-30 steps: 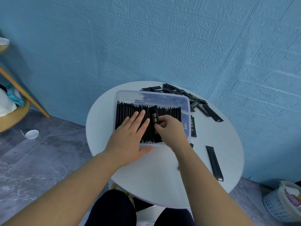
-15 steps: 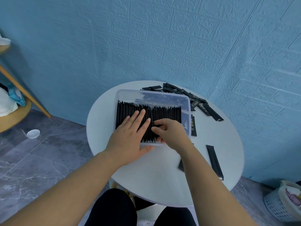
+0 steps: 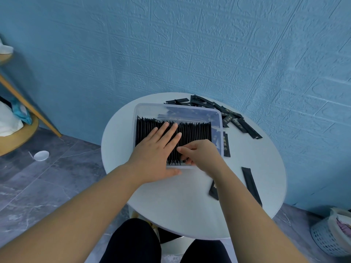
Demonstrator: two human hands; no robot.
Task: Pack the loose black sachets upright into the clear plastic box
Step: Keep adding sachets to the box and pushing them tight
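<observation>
Right hand (image 3: 201, 154) dropped to near end of upright black sachets (image 3: 195, 132) in clear rectangular plastic box (image 3: 148, 111), centre frame; fingers curled, can't tell if gripping. Left hand (image 3: 153, 149) flat, fingers straight, pressing them.

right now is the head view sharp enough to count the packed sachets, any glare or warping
Head view: wide-angle warping curves the wall toward the edges; light soft, no strong glare on the clear plastic box; packed sachets merge into one dark mass, not countable.
</observation>
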